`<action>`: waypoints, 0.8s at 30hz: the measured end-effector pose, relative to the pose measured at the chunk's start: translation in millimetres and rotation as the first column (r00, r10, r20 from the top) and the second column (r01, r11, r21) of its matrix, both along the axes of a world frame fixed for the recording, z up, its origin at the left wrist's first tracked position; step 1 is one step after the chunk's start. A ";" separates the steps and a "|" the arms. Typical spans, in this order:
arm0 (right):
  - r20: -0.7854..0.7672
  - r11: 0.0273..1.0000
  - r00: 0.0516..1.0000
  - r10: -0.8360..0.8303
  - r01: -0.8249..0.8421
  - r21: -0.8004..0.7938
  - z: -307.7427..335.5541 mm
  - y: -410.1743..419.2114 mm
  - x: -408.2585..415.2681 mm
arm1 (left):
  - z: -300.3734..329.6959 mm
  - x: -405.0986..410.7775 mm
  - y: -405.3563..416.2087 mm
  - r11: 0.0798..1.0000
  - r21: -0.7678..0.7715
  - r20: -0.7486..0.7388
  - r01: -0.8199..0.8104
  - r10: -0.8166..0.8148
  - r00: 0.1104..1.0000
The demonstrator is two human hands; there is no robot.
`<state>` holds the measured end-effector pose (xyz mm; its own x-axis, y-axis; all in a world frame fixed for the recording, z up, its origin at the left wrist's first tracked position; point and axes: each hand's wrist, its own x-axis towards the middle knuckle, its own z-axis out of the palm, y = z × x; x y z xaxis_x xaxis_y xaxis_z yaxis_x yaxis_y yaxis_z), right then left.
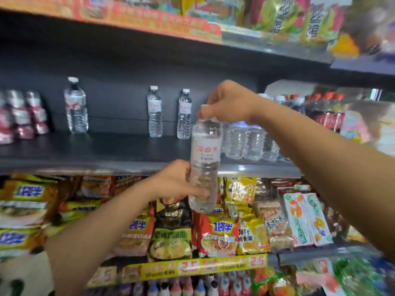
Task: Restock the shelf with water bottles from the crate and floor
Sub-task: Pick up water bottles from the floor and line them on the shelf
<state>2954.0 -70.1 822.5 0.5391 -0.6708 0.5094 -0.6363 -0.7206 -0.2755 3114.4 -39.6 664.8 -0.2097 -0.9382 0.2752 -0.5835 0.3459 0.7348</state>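
I hold a clear water bottle (pixel 205 161) with a white label upright in front of the dark shelf (pixel 106 150). My right hand (pixel 228 103) pinches its cap from above. My left hand (pixel 177 180) wraps around its lower half from the left. The bottle's base hangs below the shelf's front edge. On the shelf stand three single bottles: a larger one (pixel 75 105) at left and two smaller ones (pixel 154 112) (pixel 184 114) near the back. A cluster of bottles (pixel 245 144) stands at right behind the held one.
Noodle packets (pixel 171 238) fill the shelf below, with a yellow price strip (pixel 203 268). Snack bags (pixel 277 16) sit on the shelf above. Red-capped drink bottles (pixel 324 107) stand at far right, wrapped red-white packs (pixel 21 116) at far left.
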 end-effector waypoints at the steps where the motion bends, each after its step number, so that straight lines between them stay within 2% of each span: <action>1: 0.008 1.000 1.000 0.017 -0.017 -0.009 10.8 -3.4 6.6 | 11.9 5.0 0.8 1.000 -0.009 -0.009 -0.027 0.027 1.000; 7: 0.030 0.991 0.992 0.124 -0.122 -0.061 60.5 -32.1 37.5 | 69.2 31.7 -18.6 0.988 -0.026 -0.086 -0.149 0.147 0.985; 12: 0.075 0.985 0.984 0.159 -0.153 -0.073 81.0 -74.4 60.7 | 96.3 53.7 -46.6 0.975 -0.029 -0.063 -0.222 0.220 0.974; 24: -0.130 0.998 0.991 0.021 -0.029 -0.054 64.2 -166.2 134.6 | 69.4 115.4 -144.3 0.972 0.028 -0.067 -0.232 0.234 0.970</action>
